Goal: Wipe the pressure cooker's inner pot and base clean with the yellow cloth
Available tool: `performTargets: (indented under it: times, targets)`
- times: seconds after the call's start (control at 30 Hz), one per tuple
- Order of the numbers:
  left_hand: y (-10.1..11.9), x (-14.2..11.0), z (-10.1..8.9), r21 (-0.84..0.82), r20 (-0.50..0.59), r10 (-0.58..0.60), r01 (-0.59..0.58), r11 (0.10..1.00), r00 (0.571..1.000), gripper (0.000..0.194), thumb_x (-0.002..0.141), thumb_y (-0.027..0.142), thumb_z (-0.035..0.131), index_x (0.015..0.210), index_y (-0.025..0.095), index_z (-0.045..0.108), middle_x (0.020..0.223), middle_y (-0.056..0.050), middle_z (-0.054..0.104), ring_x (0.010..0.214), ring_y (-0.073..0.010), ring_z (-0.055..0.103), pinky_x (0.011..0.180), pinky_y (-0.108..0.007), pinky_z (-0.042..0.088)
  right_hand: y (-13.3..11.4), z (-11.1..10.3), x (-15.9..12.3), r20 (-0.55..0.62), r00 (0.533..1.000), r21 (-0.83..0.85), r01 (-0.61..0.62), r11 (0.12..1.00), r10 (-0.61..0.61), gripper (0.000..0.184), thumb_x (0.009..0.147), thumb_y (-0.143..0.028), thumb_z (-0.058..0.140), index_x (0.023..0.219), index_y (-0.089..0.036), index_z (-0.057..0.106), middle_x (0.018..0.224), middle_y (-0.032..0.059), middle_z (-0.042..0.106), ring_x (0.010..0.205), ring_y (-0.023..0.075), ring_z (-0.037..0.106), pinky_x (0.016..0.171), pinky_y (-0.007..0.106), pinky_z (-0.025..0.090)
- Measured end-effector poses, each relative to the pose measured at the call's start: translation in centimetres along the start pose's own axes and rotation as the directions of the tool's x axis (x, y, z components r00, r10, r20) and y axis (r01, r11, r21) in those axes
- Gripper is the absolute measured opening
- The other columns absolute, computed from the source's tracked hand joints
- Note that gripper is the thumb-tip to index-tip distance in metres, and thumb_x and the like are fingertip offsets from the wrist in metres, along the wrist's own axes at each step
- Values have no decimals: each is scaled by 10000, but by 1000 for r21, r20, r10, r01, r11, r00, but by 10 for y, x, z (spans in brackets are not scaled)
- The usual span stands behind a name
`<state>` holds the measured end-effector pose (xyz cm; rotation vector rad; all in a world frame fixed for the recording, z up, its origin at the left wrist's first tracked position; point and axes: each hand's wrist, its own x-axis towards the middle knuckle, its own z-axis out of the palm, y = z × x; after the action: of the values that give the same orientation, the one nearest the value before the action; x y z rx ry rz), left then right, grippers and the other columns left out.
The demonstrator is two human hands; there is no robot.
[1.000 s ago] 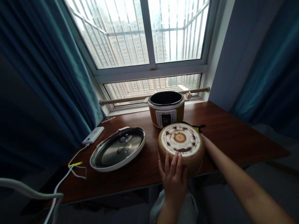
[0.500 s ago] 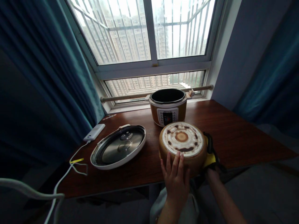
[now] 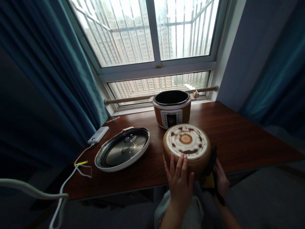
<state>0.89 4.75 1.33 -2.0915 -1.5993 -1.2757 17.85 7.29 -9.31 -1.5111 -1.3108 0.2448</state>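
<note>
A round gold-brown pot (image 3: 188,165) sits upside down at the table's front edge. Its base is pale, with dark brown stains and a tan ring in the middle. My left hand (image 3: 179,181) lies against the near side of the pot, fingers outstretched on the wall and tips at the base's rim. On the pot's right side, my right hand (image 3: 221,179) is closed round a black-and-yellow object (image 3: 209,182) with a dangling black strap. Shadow and my fingers hide part of that object, so its exact kind is unclear.
Behind the pot stands an electric cooker (image 3: 172,109) without its lid. To the left lies a cooker lid (image 3: 122,152), inside facing up. A white power bank (image 3: 98,135) with a white cable (image 3: 69,178) is at the table's left edge, beside a blue curtain (image 3: 78,73).
My right hand has moved up along the pot's right side, and the black-and-yellow object has turned and shifted lower. My left hand and the pot stay nearly the same.
</note>
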Motion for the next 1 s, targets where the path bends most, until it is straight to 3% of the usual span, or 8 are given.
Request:
performTargets:
  times: [0.13,0.3,0.43,0.57,0.7,0.83,1.0]
  targets:
    - [0,0,1,12,-6,2,-2,1000,1000,389,856,220,444,1238,172,499,1230,-75,575,1324,-250,272,1094,-517,81,-7,-19,22,-80,991,-167,97,981,-112,378,888,-349,344,1077,-176,621,1220,107,567,1136,260,526,934,401,429]
    - [0,1,1,-22,-22,-6,5,1000,1000,393,851,204,453,1241,174,494,1242,-61,568,1329,-244,261,1099,-503,71,-7,-40,74,-182,951,-327,180,928,-249,359,894,-287,338,1089,-146,604,1181,128,580,1215,239,446,1007,402,363]
    - [0,0,2,-24,-25,-4,3,1000,1000,391,851,206,456,1239,173,495,1244,-60,567,1330,-244,258,1098,-505,73,22,-35,104,-23,961,-483,231,845,-276,418,882,-284,320,1169,-92,554,1283,154,502,1305,271,303,1034,444,308]
    - [0,-2,4,-5,-13,-13,13,1000,1000,382,863,212,427,1235,167,501,1246,-70,564,1326,-256,266,1090,-523,102,52,-16,108,220,960,-598,272,754,-172,436,868,-321,332,1210,-144,537,1299,128,499,1247,308,378,991,488,318]
    - [1,-2,4,3,-14,-20,20,1000,1000,383,862,213,437,1237,169,500,1247,-68,562,1327,-257,262,1089,-516,113,66,-9,106,299,941,-652,323,686,-158,443,877,-334,317,1224,-164,534,1326,116,478,1246,319,375,980,493,319]
    - [2,0,2,-3,5,-17,17,1000,1000,392,864,207,436,1251,173,486,1255,-65,557,1328,-253,261,1090,-509,110,73,-13,119,372,910,-601,388,699,-185,447,878,-328,325,1235,-154,530,1333,107,473,1254,299,372,1001,467,317]
    - [1,0,1,1,5,-5,5,1000,1000,401,863,206,436,1261,181,476,1258,-63,555,1325,-251,267,1084,-514,118,75,-18,141,361,909,-453,367,813,-209,421,858,-348,374,1172,-157,579,1295,96,514,1236,266,413,1019,449,330]
